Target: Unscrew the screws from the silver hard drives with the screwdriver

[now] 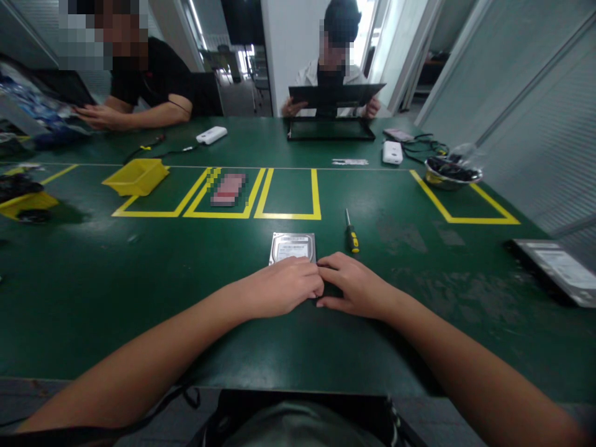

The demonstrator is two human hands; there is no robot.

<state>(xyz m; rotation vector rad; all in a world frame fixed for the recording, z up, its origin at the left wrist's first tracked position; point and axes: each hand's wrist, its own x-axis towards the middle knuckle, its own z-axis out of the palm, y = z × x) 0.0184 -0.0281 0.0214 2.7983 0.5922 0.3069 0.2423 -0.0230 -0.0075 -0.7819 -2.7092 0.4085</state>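
Note:
A silver hard drive (292,243) with a white label lies flat on the green table in front of me. My left hand (284,287) covers its near part, back of the hand up, with the fingers curled together; whatever its fingertips hold is hidden. At the drive's right side, my right hand (356,285) rests with fingers stretched towards the left hand and the thumb apart, and I see nothing held in it. Its fingertips meet the left hand's fingers. A screwdriver (352,236) with a yellow and black handle lies just beyond my right hand.
A yellow bin (139,177) and a blurred pink item (228,189) lie by yellow tape outlines. A metal bowl of dark parts (451,172) stands back right. Another drive (559,267) lies at the right edge. Across the table, one person holds a black panel (335,96); another sits left.

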